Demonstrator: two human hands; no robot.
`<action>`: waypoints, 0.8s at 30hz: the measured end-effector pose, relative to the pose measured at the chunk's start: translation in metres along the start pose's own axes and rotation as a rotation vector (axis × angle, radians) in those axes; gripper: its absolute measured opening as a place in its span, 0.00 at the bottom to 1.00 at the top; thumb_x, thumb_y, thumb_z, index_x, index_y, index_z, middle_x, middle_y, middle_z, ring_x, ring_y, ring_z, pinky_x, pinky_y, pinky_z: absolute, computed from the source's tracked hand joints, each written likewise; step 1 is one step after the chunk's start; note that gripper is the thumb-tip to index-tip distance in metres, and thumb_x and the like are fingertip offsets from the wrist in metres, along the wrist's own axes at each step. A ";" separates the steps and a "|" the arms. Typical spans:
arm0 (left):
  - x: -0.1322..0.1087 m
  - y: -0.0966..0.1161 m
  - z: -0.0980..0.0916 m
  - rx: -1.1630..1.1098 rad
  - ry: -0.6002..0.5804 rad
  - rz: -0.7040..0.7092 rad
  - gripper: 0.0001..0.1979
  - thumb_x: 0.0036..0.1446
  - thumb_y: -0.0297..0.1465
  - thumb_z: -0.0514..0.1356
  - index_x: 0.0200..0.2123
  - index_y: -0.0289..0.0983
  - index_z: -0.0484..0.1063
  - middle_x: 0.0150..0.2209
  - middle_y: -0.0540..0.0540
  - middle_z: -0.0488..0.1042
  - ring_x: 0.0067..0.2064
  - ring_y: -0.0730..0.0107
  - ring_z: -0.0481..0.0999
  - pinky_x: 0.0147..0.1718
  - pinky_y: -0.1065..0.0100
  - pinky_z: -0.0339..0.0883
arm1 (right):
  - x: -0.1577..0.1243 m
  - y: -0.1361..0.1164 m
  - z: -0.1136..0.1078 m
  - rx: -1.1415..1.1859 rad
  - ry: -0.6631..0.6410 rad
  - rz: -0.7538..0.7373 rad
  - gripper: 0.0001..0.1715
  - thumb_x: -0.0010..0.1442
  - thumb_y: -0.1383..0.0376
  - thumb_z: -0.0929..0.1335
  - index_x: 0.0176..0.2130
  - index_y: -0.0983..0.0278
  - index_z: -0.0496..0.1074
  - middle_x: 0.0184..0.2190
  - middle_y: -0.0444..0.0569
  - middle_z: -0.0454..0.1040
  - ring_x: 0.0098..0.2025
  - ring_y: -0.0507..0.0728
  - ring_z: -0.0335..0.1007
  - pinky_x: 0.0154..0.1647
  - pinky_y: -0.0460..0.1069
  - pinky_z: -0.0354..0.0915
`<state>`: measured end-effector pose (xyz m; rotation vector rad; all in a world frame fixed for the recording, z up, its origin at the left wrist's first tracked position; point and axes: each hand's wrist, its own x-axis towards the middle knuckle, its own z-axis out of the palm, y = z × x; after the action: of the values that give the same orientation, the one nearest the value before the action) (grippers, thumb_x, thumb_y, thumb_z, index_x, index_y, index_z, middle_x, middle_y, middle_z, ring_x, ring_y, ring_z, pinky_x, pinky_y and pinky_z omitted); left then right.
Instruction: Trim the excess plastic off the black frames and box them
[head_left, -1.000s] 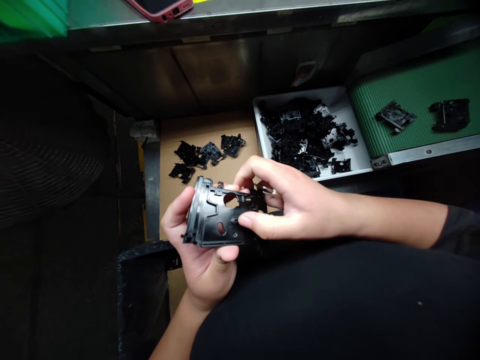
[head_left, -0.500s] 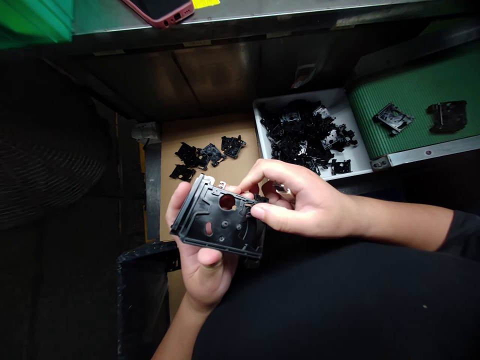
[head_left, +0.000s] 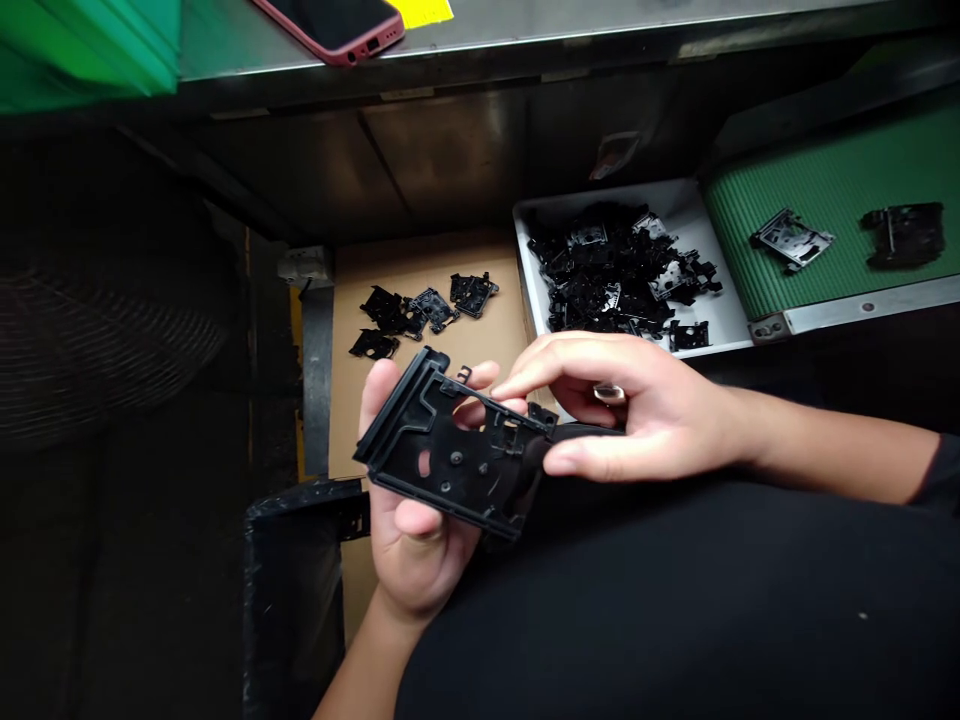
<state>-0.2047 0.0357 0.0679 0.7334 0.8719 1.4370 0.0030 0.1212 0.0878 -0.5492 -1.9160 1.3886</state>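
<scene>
My left hand [head_left: 424, 560] holds a flat black plastic frame [head_left: 450, 480] from beneath, fingers behind it and thumb at its near edge. The frame has a large round hole, an oval slot, small pegs and a thick ridge along its left side; it lies tilted with its face up. My right hand [head_left: 645, 405] hovers at the frame's right end, thumb and index finger spread. Its index fingertip is at the far edge, but I cannot tell whether it touches. The thumb is clear of the frame. A shiny ring [head_left: 609, 394] shows on a right-hand finger.
A white tray [head_left: 724, 315] heaped with similar black parts [head_left: 600, 265] stands beyond my right hand. Several more parts [head_left: 431, 308] lie on brown cardboard [head_left: 487, 345]. Two rest on a green conveyor belt [head_left: 832, 170]. A phone [head_left: 337, 25] sits on the metal ledge [head_left: 487, 40].
My right thumb has come off the frame and the right hand has opened, shifting slightly right. The frame has turned a little in my left hand. The whole view has shifted slightly.
</scene>
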 end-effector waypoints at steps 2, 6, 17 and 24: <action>0.000 0.001 -0.003 0.015 -0.010 -0.046 0.31 0.62 0.53 0.70 0.67 0.66 0.73 0.66 0.49 0.79 0.57 0.57 0.86 0.56 0.55 0.84 | -0.004 0.002 -0.001 -0.035 -0.015 -0.047 0.27 0.65 0.60 0.81 0.58 0.68 0.78 0.49 0.52 0.83 0.36 0.48 0.69 0.27 0.41 0.63; 0.002 -0.002 -0.010 0.084 -0.005 -0.071 0.32 0.71 0.53 0.61 0.75 0.65 0.63 0.70 0.46 0.75 0.51 0.58 0.89 0.56 0.50 0.85 | -0.011 0.006 0.002 -0.119 0.062 -0.081 0.24 0.64 0.63 0.82 0.56 0.69 0.80 0.43 0.50 0.83 0.33 0.47 0.67 0.26 0.41 0.62; 0.012 0.013 -0.018 0.405 -0.025 0.075 0.65 0.37 0.39 0.86 0.77 0.56 0.62 0.74 0.39 0.70 0.72 0.36 0.73 0.64 0.42 0.78 | -0.004 0.011 0.013 0.009 0.239 -0.063 0.20 0.58 0.62 0.85 0.45 0.67 0.80 0.36 0.44 0.76 0.26 0.45 0.57 0.23 0.42 0.60; 0.009 0.021 -0.029 0.421 -0.003 0.108 0.55 0.38 0.47 0.85 0.71 0.60 0.72 0.66 0.43 0.77 0.56 0.39 0.86 0.52 0.48 0.88 | 0.003 0.013 0.009 0.085 0.080 -0.179 0.16 0.64 0.63 0.82 0.47 0.67 0.80 0.38 0.46 0.78 0.31 0.47 0.65 0.27 0.42 0.63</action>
<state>-0.2407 0.0424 0.0707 1.1109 1.1640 1.3591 -0.0070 0.1220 0.0746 -0.3768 -1.7875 1.3062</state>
